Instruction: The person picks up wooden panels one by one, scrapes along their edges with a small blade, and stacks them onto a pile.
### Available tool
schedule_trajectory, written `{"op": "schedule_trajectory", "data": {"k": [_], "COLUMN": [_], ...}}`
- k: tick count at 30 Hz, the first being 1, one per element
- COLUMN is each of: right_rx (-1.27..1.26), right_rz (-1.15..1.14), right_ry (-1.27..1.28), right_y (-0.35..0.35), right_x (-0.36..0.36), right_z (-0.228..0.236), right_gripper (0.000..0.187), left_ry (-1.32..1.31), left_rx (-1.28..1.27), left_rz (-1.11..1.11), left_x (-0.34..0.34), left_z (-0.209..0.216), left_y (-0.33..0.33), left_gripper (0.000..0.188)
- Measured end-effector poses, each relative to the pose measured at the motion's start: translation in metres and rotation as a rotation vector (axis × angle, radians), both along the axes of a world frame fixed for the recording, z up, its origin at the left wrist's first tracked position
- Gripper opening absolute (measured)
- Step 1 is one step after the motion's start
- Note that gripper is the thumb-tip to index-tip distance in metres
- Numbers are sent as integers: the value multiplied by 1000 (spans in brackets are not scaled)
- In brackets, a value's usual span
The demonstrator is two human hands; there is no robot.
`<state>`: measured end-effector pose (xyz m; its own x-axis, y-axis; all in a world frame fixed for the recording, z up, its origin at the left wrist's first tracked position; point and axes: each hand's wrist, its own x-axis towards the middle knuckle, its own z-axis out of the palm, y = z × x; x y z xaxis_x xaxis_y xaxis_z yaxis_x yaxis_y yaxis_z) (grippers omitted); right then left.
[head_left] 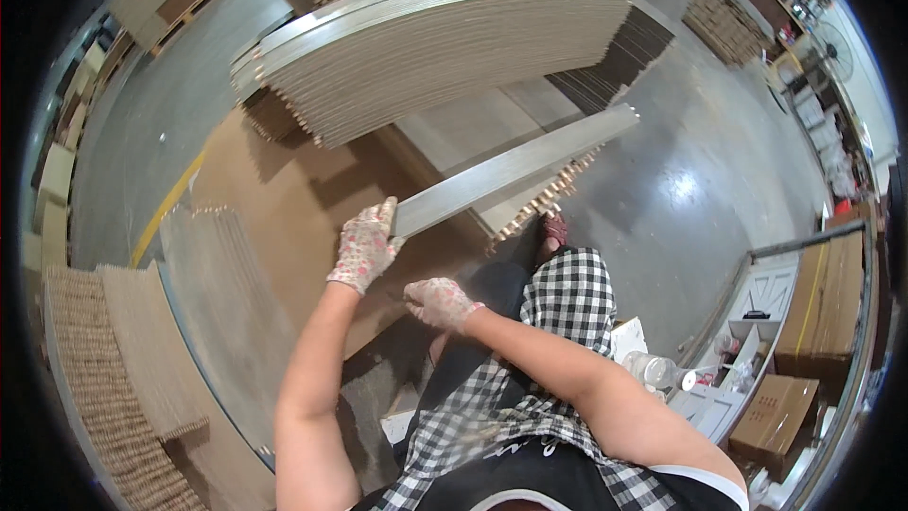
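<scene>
My left hand (365,244), in a white glove with a pink pattern, grips the near end of a long grey plank (515,169). The plank slants up to the right, above a low stack of boards (501,211) with light brown knobby ends. My right hand (442,305), gloved the same way, is closed in front of my body, lower than the plank and apart from it. Whatever its fingers hold, if anything, is too small to make out. Beyond the plank stands a tall stack of long grey boards (454,52).
Brown sheet material (284,218) lies under and left of the stacks. More stacked boards (123,369) stand at the lower left. On the right are a framed shelf with cardboard boxes (774,416) and a clear plastic jar (651,369). A yellow floor line (170,204) runs at left.
</scene>
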<state>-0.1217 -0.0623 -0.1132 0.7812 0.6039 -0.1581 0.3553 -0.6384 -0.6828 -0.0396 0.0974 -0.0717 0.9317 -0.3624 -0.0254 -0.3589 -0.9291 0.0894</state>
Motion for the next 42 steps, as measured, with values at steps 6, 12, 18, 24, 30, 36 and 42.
{"op": "schedule_trajectory", "data": {"k": [6,12,18,24,30,36,42], "right_rx": [165,298,398,-95,-255,-316,-69], "right_rz": [-120,-24,-432,-350,-524,-941,-486], "right_ry": [-9,8,-151,-365,-539,-602,-526], "right_y": [-25,-35,-93,-107,-229,-385,-268], "right_x": [-1,-6,16,96,169,236,169], "right_z": [-1,6,42,39,5,26,3], "right_gripper": [15,14,12,16,14,4,16], "left_ry": [13,-125,-32,-24,-8,49,61], "left_rx": [132,141,-51,-2,-48,-38,-26], "left_rz": [1,-90,64,88,129,125,141], "left_x": [27,10,-1,-14,-19,-6,1], "left_z": [29,11,-6,-19,-15,-10,-8], "left_y": [-9,-4,-4,-13,-15,-19,-14], "left_gripper": [65,61,80,82,80,81,86]}}
